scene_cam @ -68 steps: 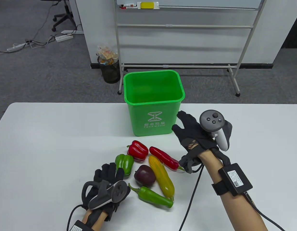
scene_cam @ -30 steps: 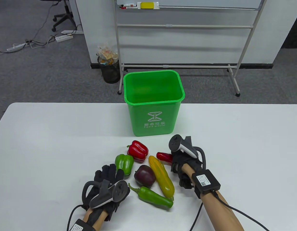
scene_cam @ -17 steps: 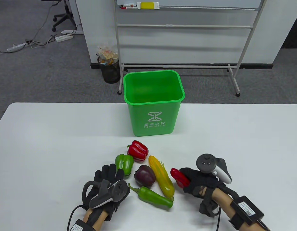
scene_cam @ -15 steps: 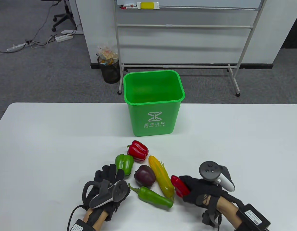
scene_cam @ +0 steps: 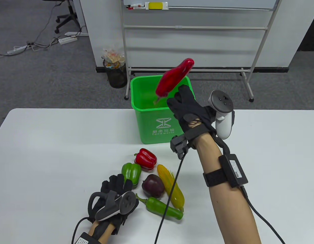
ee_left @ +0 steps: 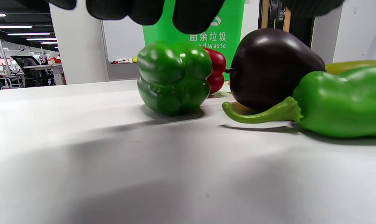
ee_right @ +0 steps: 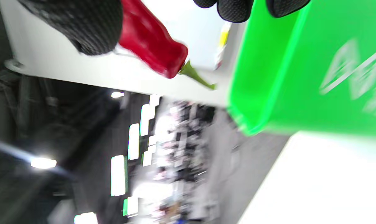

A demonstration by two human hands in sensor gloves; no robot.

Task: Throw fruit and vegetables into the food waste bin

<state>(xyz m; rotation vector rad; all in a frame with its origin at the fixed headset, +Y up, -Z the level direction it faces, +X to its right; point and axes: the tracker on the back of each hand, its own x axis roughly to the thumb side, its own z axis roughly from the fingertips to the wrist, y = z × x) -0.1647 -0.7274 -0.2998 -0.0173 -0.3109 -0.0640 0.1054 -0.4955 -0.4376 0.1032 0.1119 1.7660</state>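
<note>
Right hand point(scene_cam: 191, 108), fingers spread and holding nothing, reaches beside the green bin point(scene_cam: 162, 108) marked "Food waste" under Chinese characters, as the red chili point(scene_cam: 173, 77) hangs in the air over the bin's open top; the left hand point(scene_cam: 113, 195) lies flat on the white table point(scene_cam: 57, 152), fingers extended beside the green bell pepper point(scene_cam: 131, 172). Left wrist view: "waste" is readable on the bin behind green bell pepper point(ee_left: 172, 77) and eggplant point(ee_left: 273, 67). Right wrist view: the chili point(ee_right: 152, 43) passes near the fingertips point(ee_right: 234, 11), apparently untouched.

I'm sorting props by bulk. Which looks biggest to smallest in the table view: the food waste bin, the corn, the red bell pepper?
1. Food waste bin
2. Corn
3. Red bell pepper
</note>
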